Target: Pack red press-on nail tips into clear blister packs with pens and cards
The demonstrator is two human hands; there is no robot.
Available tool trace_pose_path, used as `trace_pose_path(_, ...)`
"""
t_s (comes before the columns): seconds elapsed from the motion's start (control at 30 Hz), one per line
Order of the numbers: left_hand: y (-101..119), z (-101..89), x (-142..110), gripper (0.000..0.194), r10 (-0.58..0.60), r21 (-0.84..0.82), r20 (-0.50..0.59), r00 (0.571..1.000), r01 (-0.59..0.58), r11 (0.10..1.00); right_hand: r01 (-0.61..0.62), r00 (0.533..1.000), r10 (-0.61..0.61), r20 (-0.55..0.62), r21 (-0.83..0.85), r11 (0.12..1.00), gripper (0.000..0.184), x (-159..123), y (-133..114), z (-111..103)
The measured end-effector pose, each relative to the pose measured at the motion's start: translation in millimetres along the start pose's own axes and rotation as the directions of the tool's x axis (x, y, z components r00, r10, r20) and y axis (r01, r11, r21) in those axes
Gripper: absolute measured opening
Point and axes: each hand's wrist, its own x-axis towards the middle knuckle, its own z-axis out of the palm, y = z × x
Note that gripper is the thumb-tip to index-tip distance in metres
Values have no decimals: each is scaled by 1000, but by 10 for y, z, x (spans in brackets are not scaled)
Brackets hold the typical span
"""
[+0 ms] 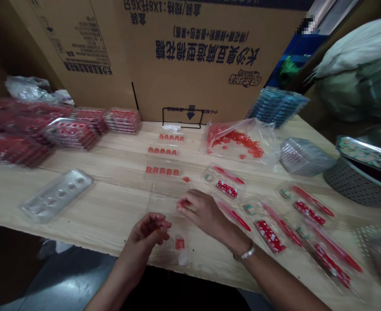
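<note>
My left hand (147, 235) is closed over the near part of a clear plastic tray, thumb against curled fingers; whatever is in them is hidden. To its right my right hand (201, 211) pinches with thumb and fingertips; a reddish tint shows there, but blur hides what it is. A red square piece (179, 243) lies between the hands and the table edge, in the clear tray (164, 190). Farther back, rows of small red cups (162, 171) sit in clear trays. One loose red piece (185, 179) lies just beyond my right hand.
An open plastic bag (242, 142) of red pieces lies behind on the right. Clear packs with red sticks (270, 235) cover the right side. Stacked red packs (70, 134) fill the left, near a clear moulded tray (57, 194). A big cardboard box (177, 86) closes off the back.
</note>
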Motion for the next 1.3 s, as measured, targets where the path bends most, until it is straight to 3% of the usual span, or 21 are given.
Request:
trace_pose_path(0.07,9,-49,14,35,-51,-78,-27,998,49,996,159,986,-136,100,-278,947,10,196,115,-18)
trace_pose_path(0.13,18,-84,16,38,-108,-168,-8,994,105,980,245,962,-173,211,-389,888,13,324,213,22)
trace_pose_path(0.3,22,-121,6,43,-184,-342,94,978,205,917,232,958,-125,259,-438,868,13,383,303,137)
trace_pose_path(0.43,17,-131,-14,46,-176,-417,173,969,234,878,215,962,-122,243,-404,889,5,237,177,93)
trace_pose_path(0.6,-44,-83,-79,44,-117,-360,171,978,173,917,225,968,-201,148,-166,960,11,-113,-199,118)
trace_pose_path(0.67,-86,-45,-111,44,-88,-286,149,985,128,950,162,978,-151,145,-68,984,16,-215,-316,172)
trace_pose_path(0.77,-137,-1,-163,37,20,-41,141,990,-14,999,-42,993,32,109,94,995,18,-309,-376,248)
trace_pose_path(0.83,-156,6,-195,31,119,167,170,978,-148,975,-189,979,166,115,226,956,18,-364,-364,283)
trace_pose_path(0.93,-161,-11,-234,23,228,400,225,947,-303,865,-316,948,281,147,343,885,15,-460,-332,316)
trace_pose_path(1.07,-162,-42,-265,24,311,495,329,892,-443,748,-377,926,322,196,505,777,10,-589,-299,335)
trace_pose_path(1.13,-178,-44,-276,21,317,493,334,888,-451,744,-395,919,315,238,595,700,13,-644,-283,347)
trace_pose_path(1.2,-197,-35,-285,12,305,491,257,917,-396,776,-408,912,320,258,652,639,17,-685,-276,358)
trace_pose_path(1.3,-183,-32,-262,11,322,494,158,933,-357,793,-405,912,332,241,660,633,19,-669,-287,340)
